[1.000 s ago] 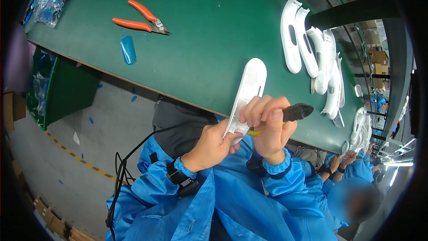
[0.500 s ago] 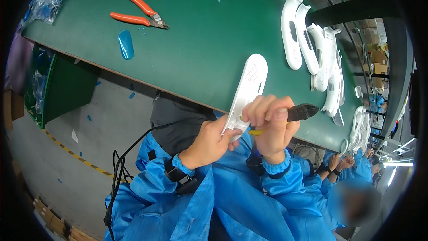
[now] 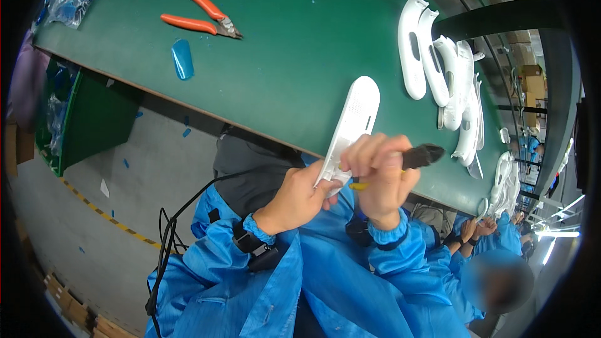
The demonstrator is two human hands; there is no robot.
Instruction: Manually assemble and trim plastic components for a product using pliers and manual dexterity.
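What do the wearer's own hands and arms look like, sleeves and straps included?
The left hand and right hand are both ungloved. Both arms wear loose, shiny blue sleeves with gathered cuffs. A black strap with a dark, boxy piece sits over the left sleeve near the wrist. Black cables run beside that sleeve; I can't tell where they connect.

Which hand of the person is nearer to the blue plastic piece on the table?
Left. In the picture, the left hand is below and right of the blue plastic piece; the right hand is farther right.
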